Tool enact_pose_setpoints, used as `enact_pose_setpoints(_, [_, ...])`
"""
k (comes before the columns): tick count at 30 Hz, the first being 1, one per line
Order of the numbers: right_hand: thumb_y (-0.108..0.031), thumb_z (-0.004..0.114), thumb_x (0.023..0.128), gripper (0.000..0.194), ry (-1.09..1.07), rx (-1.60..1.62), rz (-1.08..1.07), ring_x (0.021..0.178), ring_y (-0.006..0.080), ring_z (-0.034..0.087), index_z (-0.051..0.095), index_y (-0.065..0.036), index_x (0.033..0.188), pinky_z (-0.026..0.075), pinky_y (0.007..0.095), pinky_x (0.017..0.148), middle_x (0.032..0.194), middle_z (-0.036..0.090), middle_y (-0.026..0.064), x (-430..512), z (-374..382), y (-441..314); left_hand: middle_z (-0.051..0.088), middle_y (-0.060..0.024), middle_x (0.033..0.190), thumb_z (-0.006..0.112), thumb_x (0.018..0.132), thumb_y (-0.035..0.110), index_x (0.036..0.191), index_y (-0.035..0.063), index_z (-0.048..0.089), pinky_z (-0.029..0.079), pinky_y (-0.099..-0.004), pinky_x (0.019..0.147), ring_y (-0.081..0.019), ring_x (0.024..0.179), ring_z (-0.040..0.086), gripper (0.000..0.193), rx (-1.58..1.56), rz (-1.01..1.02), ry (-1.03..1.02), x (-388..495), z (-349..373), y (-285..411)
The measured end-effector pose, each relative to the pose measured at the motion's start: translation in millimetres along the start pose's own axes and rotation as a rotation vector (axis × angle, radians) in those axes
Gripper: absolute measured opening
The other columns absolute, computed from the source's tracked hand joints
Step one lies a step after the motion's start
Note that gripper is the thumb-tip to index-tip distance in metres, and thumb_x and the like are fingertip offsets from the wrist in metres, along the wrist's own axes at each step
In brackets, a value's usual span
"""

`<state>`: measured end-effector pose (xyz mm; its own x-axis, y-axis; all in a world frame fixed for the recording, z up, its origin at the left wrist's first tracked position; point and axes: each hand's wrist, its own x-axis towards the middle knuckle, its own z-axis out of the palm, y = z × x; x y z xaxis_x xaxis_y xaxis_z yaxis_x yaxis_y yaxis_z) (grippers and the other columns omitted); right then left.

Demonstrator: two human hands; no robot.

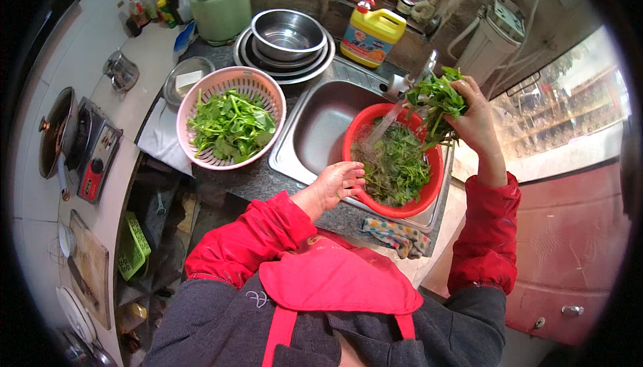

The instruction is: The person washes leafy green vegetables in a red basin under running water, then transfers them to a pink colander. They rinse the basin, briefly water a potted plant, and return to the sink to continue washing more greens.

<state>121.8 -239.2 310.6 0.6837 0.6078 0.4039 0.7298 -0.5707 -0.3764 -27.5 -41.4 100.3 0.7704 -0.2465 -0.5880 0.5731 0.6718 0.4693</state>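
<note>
My right hand grips a bunch of leafy greens above the right side of a red plastic basin. Water runs from the faucet into the basin, where more greens lie in the water. My left hand is at the basin's left rim, fingers apart and holding nothing; whether it touches the rim I cannot tell. The basin sits in the right part of a stainless steel sink. To the left, a pink plastic colander holds leafy greens.
Behind the sink stand stacked metal bowls and a yellow detergent jug. A dotted cloth lies on the front counter edge. On the left counter are a portable gas stove, a pan and a cutting board with a knife.
</note>
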Motion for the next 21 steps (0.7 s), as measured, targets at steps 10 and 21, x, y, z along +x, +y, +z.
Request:
enact_pose_setpoints(10, [0.0, 0.069, 0.062, 0.047, 0.033, 0.21, -0.483, 0.101, 0.0278, 0.054, 0.059, -0.002, 0.108, 0.042, 0.0332, 0.091, 0.103, 0.056, 0.0131, 110.7, 53.1, -161.8, 0.064, -0.0075, 0.105, 0.054, 0.094, 0.026, 0.111, 0.0086, 0.059, 0.052, -0.0357, 0.079, -0.0214, 0.096, 0.063, 0.025, -0.087, 0.119, -0.004, -31.8, -37.2, 20.6])
enact_pose_setpoints(21, [-0.042, 0.078, 0.066, 0.083, -0.637, -0.175, -0.589, 0.127, 0.0379, 0.044, 0.044, -0.02, 0.139, 0.042, 0.0447, 0.101, 0.143, 0.037, 0.0192, 123.6, 251.1, -201.0, 0.062, -0.0014, 0.103, 0.054, 0.093, 0.031, 0.111, 0.0139, 0.059, 0.046, -0.0342, 0.08, -0.0159, 0.093, 0.059, 0.025, -0.042, 0.111, 0.085, -54.0, -55.1, 24.1])
